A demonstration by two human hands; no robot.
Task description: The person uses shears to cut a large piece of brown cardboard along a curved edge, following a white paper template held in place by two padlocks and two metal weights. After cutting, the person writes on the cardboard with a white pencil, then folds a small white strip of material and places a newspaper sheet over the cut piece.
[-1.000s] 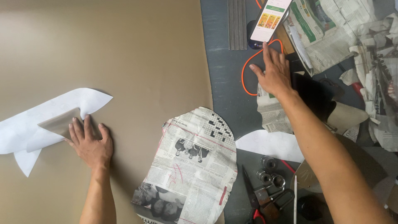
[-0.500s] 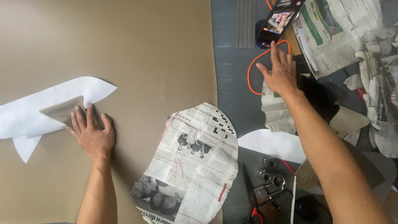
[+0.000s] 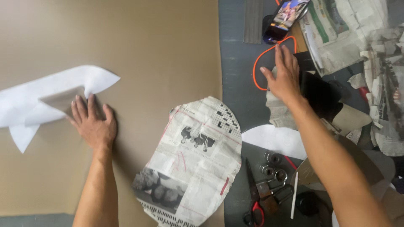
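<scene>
1. Left hand [image 3: 93,124] lies flat and open, fingers pressing the white paper cutout [image 3: 50,98] on the tan cardboard sheet [image 3: 160,54].
2. Right hand [image 3: 285,75] rests open, holding nothing, on folded newspaper [image 3: 280,111] beside an orange cable [image 3: 261,63].
3. An oval newspaper cutout [image 3: 193,159] lies between the arms; red-handled scissors [image 3: 252,201] lie near it.

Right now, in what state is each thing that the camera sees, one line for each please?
left hand: flat, pressing on the brown sheet beside the white paper
white paper: lying flat, one part folded
right hand: open, fingers spread, over the dark pieces
phone: screen lit
newspaper cut-out: lying flat
scissors: closed, lying on the mat
orange cable: looped
</scene>
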